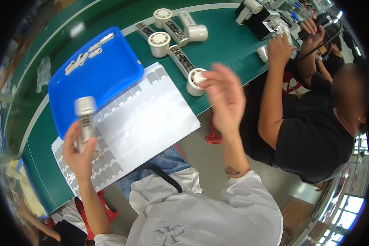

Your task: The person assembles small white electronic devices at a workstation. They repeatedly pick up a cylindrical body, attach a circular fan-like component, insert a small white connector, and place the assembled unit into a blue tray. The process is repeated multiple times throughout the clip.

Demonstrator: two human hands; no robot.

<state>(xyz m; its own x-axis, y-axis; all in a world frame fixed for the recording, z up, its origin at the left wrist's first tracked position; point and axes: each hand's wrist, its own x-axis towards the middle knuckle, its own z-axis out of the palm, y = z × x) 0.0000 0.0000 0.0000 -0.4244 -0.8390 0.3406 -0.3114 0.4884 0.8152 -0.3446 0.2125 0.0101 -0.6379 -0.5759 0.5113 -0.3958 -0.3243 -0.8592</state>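
My left hand is closed round the handle of a white handheld device, held upright above the paper sheet. Its white head is blurred, and an exposed circuit board shows along the handle. My right hand, smeared a little by motion, has its fingers apart at the side of another such device. That one lies on the green table with its round, vented head toward me and its board facing up. Whether my fingertips touch its head I cannot tell. Under my left hand is the white sheet with rows of grey tab-shaped stickers.
A blue tray holding several small white parts lies at the left. Several more white devices sit farther back on the green table. To the right, a person in black works beside a black machine.
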